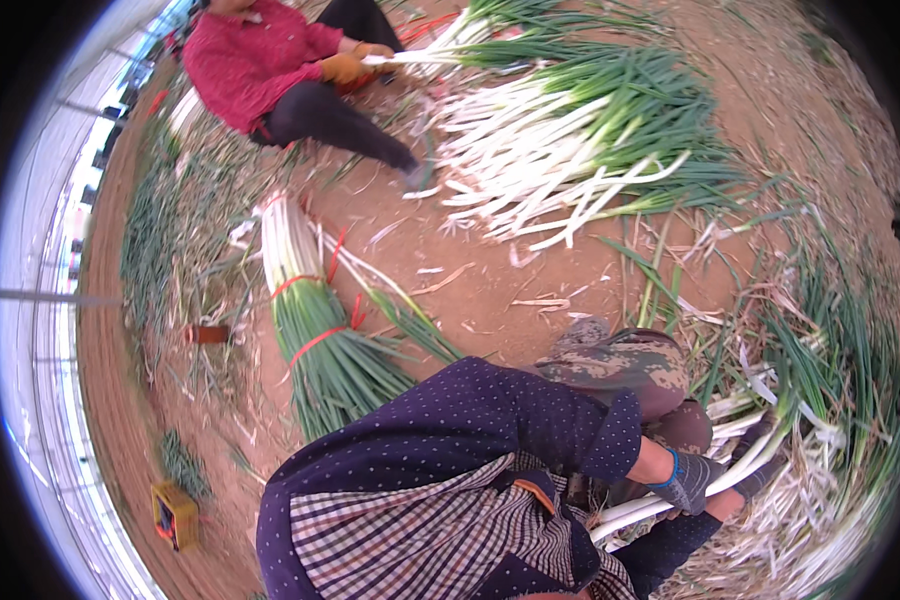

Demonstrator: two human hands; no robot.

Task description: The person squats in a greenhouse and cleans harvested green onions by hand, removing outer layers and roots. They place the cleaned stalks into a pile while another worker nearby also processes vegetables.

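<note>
My left hand (688, 482), in a grey knit glove with a blue cuff edge, is closed around a few long white green-onion stalks (742, 466). Farther along the same stalks, towards the leaves, is my right hand (761, 478), also gloved. It wraps them from beneath, and the stalks hide part of it. Roots at the stalks' lower end (594, 521) lie close to my apron (405, 525). Beyond my hands spreads a heap of untrimmed green onions (832, 345), with pale stripped skins (772, 540) below it.
A large pile of cleaned green onions (525, 157) lies ahead. A bundle (307, 315) tied with red bands lies beside me. A seated person (262, 67) in orange gloves holds onions. A yellow crate (175, 516) and a brown cylindrical object (207, 334) are on the soil.
</note>
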